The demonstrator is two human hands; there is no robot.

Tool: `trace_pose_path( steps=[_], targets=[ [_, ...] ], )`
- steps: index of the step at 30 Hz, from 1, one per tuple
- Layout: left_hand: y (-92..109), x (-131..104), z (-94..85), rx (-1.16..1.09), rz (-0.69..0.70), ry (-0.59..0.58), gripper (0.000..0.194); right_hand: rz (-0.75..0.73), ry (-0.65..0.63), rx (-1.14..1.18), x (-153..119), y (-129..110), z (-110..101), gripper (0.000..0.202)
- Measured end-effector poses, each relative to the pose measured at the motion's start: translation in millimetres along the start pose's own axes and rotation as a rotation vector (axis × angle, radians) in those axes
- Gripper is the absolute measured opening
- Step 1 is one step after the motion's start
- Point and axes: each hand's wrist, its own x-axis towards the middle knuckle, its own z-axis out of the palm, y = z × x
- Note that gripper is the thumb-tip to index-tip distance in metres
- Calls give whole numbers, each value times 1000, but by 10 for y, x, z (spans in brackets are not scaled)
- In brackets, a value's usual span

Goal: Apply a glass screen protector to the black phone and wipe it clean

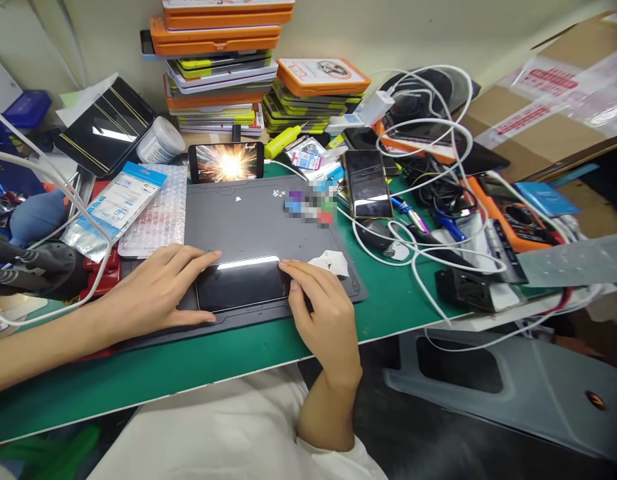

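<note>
A dark phone (242,285) lies flat, screen up, on a grey work mat (228,220). My left hand (163,293) rests at the phone's left end, thumb along the lower edge and fingers near the upper left corner, spread apart. At the right end, my right hand (323,307) has its fingertips on the upper right corner and side, with the fingers bent and close together. A scrap of white paper (331,263) lies just behind my right hand. Behind the mat, a second phone (226,163) stands sideways with a bright picture on its screen.
Stacks of orange and yellow boxes (216,40) rise at the back. White cables (413,260), another phone (367,183) and tools crowd the right side of the green table (213,387). Bubble wrap (161,207), a white jar (161,140) and a blue-grey blower (37,217) are at left.
</note>
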Motion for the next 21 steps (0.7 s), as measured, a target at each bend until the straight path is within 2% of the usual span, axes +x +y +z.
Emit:
trace_pose_path(
  steps=[5,11,15,18,21],
  targets=[
    [9,-3,12,37,-9,15,93,2,-17,-10,-6,7,-3,36],
    [52,10,7,108,-28,-20,100,-62,-37,-66,11,-33,-34,30],
    [71,12,-24,109,-23,-30,100,-186,-103,-77,83,-283,18,32],
    [56,0,-48,76,-26,-34,95,-293,-196,-45,148,-528,120,42],
    [31,-6,-59,68,-17,-19,89,-318,-246,-3,191,-690,211,54]
  ],
)
